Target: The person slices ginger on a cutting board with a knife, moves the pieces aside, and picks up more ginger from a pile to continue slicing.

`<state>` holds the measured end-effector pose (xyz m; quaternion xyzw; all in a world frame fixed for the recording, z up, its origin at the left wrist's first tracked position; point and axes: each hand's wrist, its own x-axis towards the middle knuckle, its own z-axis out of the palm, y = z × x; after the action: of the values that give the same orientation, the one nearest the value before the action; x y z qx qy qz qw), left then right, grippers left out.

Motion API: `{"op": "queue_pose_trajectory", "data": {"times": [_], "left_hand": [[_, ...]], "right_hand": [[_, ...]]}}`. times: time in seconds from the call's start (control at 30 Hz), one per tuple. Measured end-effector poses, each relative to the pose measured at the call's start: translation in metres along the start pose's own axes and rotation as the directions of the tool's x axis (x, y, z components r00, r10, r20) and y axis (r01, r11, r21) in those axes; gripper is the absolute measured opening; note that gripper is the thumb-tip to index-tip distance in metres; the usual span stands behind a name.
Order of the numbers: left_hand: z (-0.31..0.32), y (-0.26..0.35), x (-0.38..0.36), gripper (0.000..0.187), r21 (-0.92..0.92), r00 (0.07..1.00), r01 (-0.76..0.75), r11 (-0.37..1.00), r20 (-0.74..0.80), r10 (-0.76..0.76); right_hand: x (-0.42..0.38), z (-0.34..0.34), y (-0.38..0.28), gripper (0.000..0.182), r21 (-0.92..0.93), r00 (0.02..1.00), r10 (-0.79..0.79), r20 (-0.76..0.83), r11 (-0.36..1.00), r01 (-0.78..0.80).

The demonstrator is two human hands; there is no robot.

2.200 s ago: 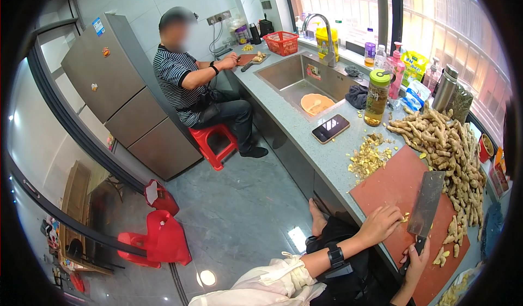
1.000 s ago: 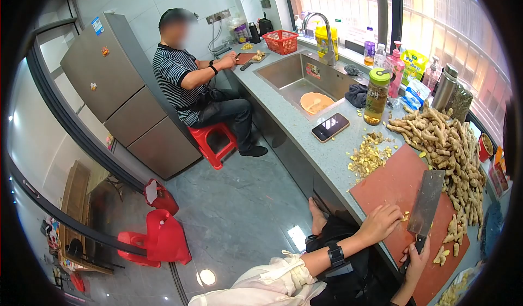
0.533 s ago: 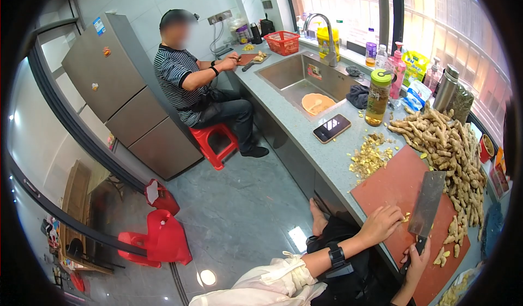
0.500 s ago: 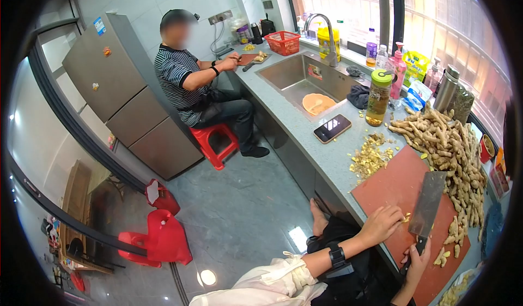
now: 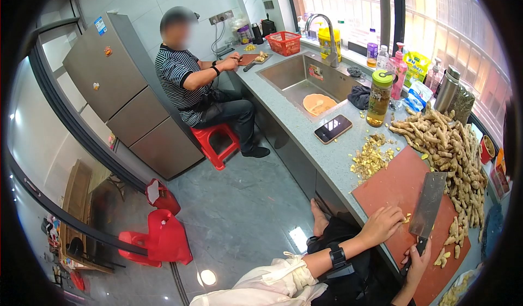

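Observation:
My right hand [image 5: 418, 262] is wrapped round the black handle of a cleaver [image 5: 429, 205], whose broad blade lies over the reddish-brown cutting board [image 5: 385, 185]. Left of the blade, my left hand [image 5: 383, 224] rests on the board with fingers bent together and their tips on a small yellow ginger piece [image 5: 406, 217]. Cut ginger bits [image 5: 372, 158] lie beyond the board's far left corner. A large heap of ginger roots [image 5: 441, 142] lies along the board's right side, and smaller pieces [image 5: 442, 258] sit near its right edge.
A phone [image 5: 333, 129] and a green-lidded bottle [image 5: 378, 98] stand between the board and the sink [image 5: 289, 82], which holds an orange bowl [image 5: 318, 104]. At the counter's far end a person [image 5: 182, 80] sits on a red stool [image 5: 218, 145], hands over another board. Bottles line the window.

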<state>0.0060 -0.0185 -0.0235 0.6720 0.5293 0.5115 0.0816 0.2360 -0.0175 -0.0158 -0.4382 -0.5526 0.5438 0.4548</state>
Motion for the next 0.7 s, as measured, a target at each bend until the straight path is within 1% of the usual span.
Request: {"op": "queue_pose_trajectory", "data": {"times": [0.4,0.7], "left_hand": [[0.0015,-0.0012,-0.0008,0.016,0.005,1.0,0.003,1.0,0.003,-0.003],[0.001,-0.001,-0.0005,0.016,0.004,1.0,-0.002,1.0,0.001,0.002]], "right_hand": [[-0.0027,0.0059,-0.0083,0.055,-0.002,1.0,0.024,-0.002,1.0,-0.024],[-0.0001,0.0011,-0.0014,0.06,0.001,1.0,-0.002,0.001,1.0,0.002]]}}
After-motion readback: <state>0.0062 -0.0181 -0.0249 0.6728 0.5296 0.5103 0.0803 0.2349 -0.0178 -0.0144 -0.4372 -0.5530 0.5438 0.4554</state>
